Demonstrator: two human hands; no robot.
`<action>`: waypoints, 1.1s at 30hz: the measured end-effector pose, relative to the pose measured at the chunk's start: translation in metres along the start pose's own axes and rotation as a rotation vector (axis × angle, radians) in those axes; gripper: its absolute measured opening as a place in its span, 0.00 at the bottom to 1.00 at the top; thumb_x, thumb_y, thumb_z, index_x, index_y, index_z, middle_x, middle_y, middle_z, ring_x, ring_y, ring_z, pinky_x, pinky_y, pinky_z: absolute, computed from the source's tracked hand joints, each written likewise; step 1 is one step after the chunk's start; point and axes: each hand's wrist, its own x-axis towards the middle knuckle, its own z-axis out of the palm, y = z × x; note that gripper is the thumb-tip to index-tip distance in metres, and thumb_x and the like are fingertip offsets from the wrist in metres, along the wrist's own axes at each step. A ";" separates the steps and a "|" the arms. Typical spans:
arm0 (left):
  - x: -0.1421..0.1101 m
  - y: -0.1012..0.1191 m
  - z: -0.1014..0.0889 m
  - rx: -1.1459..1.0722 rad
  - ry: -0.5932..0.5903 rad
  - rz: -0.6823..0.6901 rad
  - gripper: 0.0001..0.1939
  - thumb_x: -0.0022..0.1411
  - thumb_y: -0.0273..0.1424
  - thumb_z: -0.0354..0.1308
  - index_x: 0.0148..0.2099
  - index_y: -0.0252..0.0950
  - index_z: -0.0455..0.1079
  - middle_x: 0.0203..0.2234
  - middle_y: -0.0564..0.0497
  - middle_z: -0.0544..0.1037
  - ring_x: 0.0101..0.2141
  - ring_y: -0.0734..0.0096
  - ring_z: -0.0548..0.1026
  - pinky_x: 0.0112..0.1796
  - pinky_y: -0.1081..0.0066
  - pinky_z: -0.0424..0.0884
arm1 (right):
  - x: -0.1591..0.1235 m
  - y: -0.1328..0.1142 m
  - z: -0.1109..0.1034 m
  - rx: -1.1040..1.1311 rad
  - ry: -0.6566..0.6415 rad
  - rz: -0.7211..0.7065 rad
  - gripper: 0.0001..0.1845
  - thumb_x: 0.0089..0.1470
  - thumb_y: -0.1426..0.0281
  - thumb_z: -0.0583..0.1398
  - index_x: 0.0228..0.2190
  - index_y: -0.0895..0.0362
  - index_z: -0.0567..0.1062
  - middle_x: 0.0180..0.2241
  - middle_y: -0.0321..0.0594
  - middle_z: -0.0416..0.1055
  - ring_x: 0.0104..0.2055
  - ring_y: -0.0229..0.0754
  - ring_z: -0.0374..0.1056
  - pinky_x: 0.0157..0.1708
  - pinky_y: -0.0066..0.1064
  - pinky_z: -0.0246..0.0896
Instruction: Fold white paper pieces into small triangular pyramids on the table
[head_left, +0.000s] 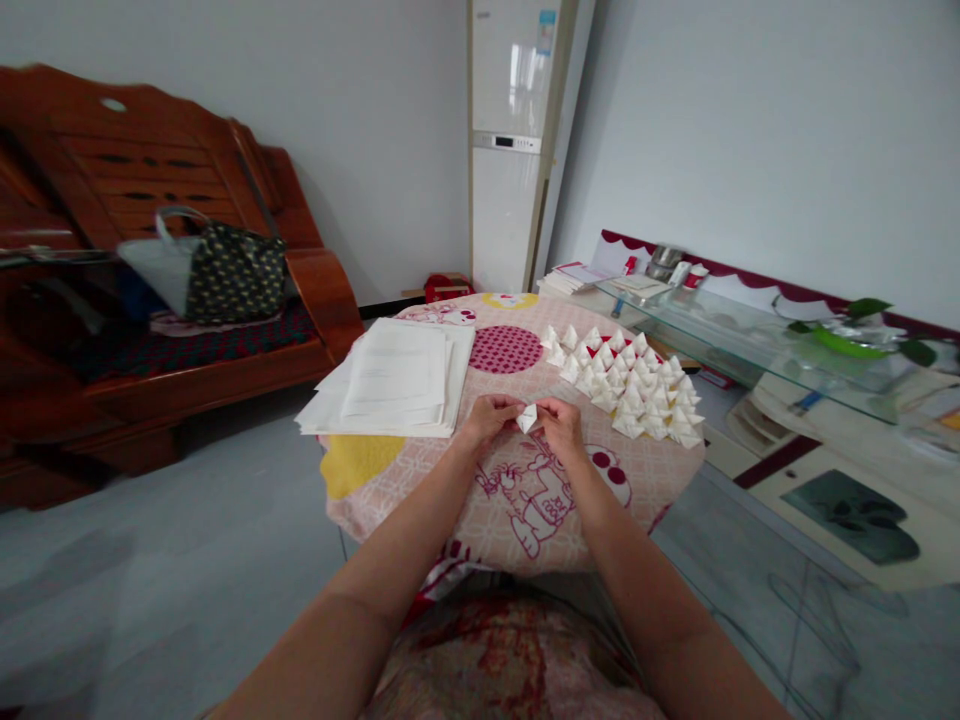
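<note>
Between my two hands, just above the pink patterned tablecloth (495, 470), is a small folded white paper piece (527, 418). My left hand (493, 413) pinches its left side, and my right hand (561, 420) grips it from the right, fingers closed. Beyond my right hand, several pointed folded paper pieces (637, 385) stand close together in rows at the table's right side. A stack of white paper sheets (397, 370) lies to the left of my left hand, its sheets slightly fanned.
A wooden bench (142, 150) with bags (236, 270) on it stands at the left. A tall white air conditioner (506, 200) is in the corner behind the table. On the right runs a glass-topped cabinet (780, 350) holding papers, tins and a plant in a green bowl (855, 338).
</note>
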 end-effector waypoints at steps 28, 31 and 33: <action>-0.006 0.002 0.001 0.503 0.015 0.143 0.17 0.56 0.42 0.61 0.24 0.33 0.72 0.15 0.53 0.71 0.18 0.75 0.66 0.23 0.74 0.57 | -0.005 -0.011 -0.002 0.128 0.032 0.076 0.14 0.41 0.58 0.64 0.18 0.55 0.73 0.16 0.33 0.66 0.20 0.39 0.61 0.20 0.31 0.57; -0.006 0.004 0.000 0.540 0.006 0.157 0.20 0.57 0.43 0.59 0.22 0.34 0.70 0.14 0.53 0.70 0.18 0.76 0.65 0.23 0.73 0.57 | -0.004 -0.013 -0.002 0.155 0.020 0.101 0.15 0.41 0.56 0.65 0.19 0.54 0.72 0.17 0.34 0.68 0.19 0.39 0.62 0.19 0.32 0.58; -0.007 0.007 0.000 0.555 0.036 0.196 0.19 0.57 0.43 0.60 0.21 0.35 0.69 0.14 0.54 0.70 0.18 0.76 0.64 0.23 0.73 0.57 | -0.005 -0.014 -0.002 0.191 -0.039 0.145 0.17 0.40 0.54 0.66 0.19 0.54 0.72 0.17 0.35 0.70 0.18 0.40 0.63 0.18 0.32 0.59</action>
